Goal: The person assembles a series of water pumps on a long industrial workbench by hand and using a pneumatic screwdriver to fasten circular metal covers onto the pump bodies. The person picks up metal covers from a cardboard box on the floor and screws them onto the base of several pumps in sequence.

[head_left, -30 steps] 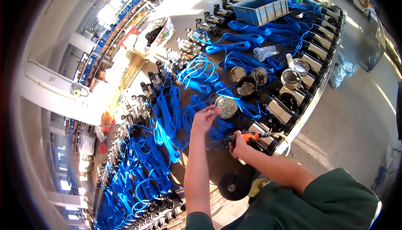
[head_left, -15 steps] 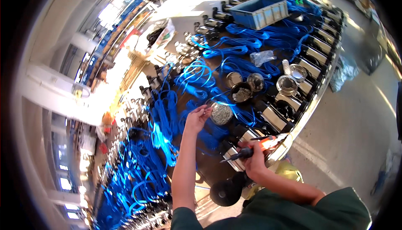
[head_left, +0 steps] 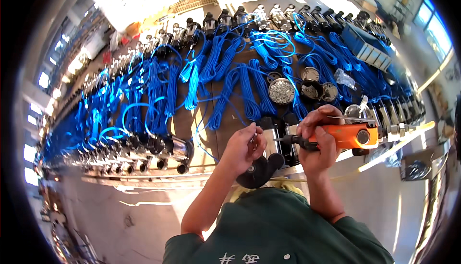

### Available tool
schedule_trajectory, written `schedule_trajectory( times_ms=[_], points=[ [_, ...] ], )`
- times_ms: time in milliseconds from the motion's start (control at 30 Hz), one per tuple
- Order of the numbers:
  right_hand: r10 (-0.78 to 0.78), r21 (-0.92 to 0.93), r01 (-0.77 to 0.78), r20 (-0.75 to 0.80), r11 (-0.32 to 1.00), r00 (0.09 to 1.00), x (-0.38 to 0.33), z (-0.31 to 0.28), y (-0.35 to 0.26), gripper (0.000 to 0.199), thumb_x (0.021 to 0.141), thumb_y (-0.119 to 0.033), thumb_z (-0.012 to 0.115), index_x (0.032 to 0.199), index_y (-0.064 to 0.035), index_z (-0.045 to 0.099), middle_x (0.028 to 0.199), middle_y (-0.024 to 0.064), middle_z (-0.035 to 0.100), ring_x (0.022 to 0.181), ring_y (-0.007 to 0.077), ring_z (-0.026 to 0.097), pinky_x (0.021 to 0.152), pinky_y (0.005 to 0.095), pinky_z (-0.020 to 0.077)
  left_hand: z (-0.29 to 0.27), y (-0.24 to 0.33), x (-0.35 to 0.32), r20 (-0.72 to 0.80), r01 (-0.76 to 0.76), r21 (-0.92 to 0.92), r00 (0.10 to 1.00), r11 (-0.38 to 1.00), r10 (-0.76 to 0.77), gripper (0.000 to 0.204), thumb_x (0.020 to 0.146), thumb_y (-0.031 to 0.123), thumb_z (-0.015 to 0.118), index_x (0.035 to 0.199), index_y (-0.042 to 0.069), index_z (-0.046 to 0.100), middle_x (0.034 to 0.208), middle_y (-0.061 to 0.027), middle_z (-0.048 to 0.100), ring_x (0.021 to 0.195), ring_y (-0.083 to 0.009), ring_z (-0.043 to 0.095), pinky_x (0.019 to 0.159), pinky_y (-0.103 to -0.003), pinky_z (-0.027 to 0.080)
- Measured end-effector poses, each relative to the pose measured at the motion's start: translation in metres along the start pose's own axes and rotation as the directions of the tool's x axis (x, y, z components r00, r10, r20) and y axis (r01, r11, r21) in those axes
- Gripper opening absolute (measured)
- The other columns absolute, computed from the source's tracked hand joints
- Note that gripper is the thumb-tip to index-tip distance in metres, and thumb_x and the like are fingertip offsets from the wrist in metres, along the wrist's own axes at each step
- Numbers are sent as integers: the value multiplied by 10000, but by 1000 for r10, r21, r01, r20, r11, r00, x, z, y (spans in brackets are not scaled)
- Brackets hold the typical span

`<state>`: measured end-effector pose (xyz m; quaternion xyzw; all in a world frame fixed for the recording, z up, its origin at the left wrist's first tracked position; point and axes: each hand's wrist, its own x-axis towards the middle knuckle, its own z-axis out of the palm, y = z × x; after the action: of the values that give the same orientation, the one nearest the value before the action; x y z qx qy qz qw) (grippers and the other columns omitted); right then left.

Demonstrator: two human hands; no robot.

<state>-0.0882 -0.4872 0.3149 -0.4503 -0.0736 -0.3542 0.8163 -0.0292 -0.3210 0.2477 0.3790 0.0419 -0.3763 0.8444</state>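
My right hand [head_left: 318,141] is wrapped round an orange air screwdriver [head_left: 349,136] with a black nose. Its thin bit points left, toward my other hand. My left hand [head_left: 246,147] is closed, fingertips pinched together; a small glint shows there, too tiny to name. Between the hands, at the table's near edge, lie silver metal cylinders [head_left: 272,141] with black ends. A black rounded part [head_left: 254,173] sits just below my left fingers. Farther off stands a round bowl of small metal pieces [head_left: 282,91], apart from both hands.
Coiled blue cables [head_left: 225,96] cover much of the table. Rows of metal cylinders with black caps [head_left: 240,18] line its far edge. Small round dishes [head_left: 311,90] stand beyond my right hand. A blue crate [head_left: 367,48] is at far right; a yellow hose [head_left: 396,151] runs nearby.
My view has turned right. My left hand has drawn back from the bowl to the near edge, and the screwdriver in my right hand has come up beside it, bit pointing left.
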Motion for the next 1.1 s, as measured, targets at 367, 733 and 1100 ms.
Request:
schedule_trajectory(
  times_ms=[367,733,1100],
  points=[
    [59,214,-73,72,974,996,-32,37,36,347,732,-27,476,1070,43,435,706,105,542,547,176,491,562,361,469,4,-5,-49,-107,-181,-70,979,981,173,257,992,194,428,1040,-19,564,699,-164,608,416,-115,431,375,-209,270],
    [59,241,-81,98,967,993,-36,40,32,342,733,5,443,1072,50,426,695,107,542,532,168,481,543,346,459,0,-12,-59,-114,-188,-110,978,976,176,248,992,199,435,1045,-14,550,764,-201,646,411,-127,430,383,-224,278],
    [-63,128,39,194,991,979,-40,36,31,351,742,-32,432,1080,61,422,715,90,500,540,154,450,547,338,437,10,-18,-60,-176,-202,-111,968,973,181,226,1001,207,424,1010,18,547,725,-181,636,409,-131,421,381,-223,265]
  ],
)
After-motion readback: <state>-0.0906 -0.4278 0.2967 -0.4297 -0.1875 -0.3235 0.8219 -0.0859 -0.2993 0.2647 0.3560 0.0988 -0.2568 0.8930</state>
